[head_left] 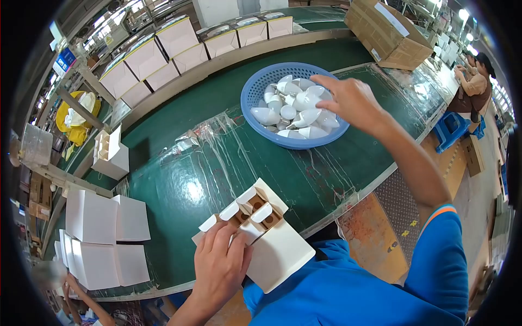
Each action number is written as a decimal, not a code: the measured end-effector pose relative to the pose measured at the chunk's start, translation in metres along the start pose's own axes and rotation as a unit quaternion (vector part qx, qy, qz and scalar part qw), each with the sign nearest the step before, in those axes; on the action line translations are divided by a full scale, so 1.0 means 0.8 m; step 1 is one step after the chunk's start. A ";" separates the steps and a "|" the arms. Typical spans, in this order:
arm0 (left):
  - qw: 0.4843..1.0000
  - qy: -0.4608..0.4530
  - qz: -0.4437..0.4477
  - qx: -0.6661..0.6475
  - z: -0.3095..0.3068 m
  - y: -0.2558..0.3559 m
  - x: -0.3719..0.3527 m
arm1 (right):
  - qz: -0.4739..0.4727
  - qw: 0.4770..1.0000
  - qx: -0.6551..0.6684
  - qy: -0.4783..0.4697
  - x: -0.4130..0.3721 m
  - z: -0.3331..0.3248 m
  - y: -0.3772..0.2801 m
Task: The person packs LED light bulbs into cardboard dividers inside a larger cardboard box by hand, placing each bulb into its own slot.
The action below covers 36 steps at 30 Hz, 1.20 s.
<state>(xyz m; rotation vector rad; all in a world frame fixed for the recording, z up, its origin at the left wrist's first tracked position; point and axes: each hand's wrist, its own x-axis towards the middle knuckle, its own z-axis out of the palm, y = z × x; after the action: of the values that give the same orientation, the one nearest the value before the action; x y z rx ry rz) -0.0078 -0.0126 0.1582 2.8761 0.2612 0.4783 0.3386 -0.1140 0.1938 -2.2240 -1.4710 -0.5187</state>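
My left hand [219,266] grips an opened white carton [272,250] with its flaps up and a brown card insert showing, held at the near edge of the green belt [179,179]. My right hand [350,100] reaches into a blue plastic basket [253,92] of white bulbs [296,108]. Its fingers rest on one bulb near the basket's middle, and whether they have closed around it is unclear.
Flat and folded white cartons [103,239] are stacked at the left. An upright open white box [111,155] stands on the belt. Rows of white boxes [163,49] line the far side. A brown cardboard case [386,32] sits at the back right. A seated person [473,81] works at the far right.
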 end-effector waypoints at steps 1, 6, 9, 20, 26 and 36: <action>1.000 -0.009 -0.018 0.015 -0.003 0.003 -0.002 | -0.004 1.000 0.004 -0.002 -0.006 -0.001 0.001; 0.998 -0.031 -0.042 0.019 -0.010 0.001 0.000 | -0.081 0.974 0.165 -0.132 -0.037 -0.020 -0.068; 0.998 -0.026 -0.046 0.020 -0.004 -0.007 0.001 | -0.288 0.926 0.206 -0.134 -0.059 -0.023 -0.122; 0.997 0.051 -0.036 -0.036 0.002 -0.018 -0.003 | -0.396 0.879 0.188 -0.185 -0.074 0.044 -0.185; 0.994 0.071 -0.039 -0.069 0.003 -0.023 -0.004 | -0.376 0.886 0.197 -0.185 -0.061 0.035 -0.186; 0.993 0.084 -0.050 -0.072 0.000 -0.030 0.006 | -0.406 0.869 0.158 -0.235 -0.052 0.035 -0.195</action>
<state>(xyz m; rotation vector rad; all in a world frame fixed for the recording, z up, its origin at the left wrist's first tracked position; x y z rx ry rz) -0.0070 0.0113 0.1538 2.6719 0.3793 0.6922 0.1809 -0.0765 0.1701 -1.4443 -2.5388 0.0693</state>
